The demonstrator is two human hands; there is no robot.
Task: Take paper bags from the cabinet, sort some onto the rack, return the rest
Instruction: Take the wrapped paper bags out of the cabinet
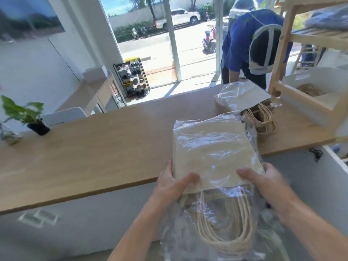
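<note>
Below the grip hang cord handles [224,228]; the left hand [175,183] and right hand [263,179] clasp the near corners of the plastic-wrapped paper bag bundle [212,147], thumbs on top. Beyond the grip lies a second bundle [243,95], so fetching seems underway; next comes unwrapping for the wooden rack [282,53]

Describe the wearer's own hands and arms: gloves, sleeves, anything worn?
The left hand and right hand are bare, with no gloves, rings or watch visible. The left forearm and right forearm are uncovered right to the frame edge, so no sleeve shows. Finer marks are lost to blur.
</note>
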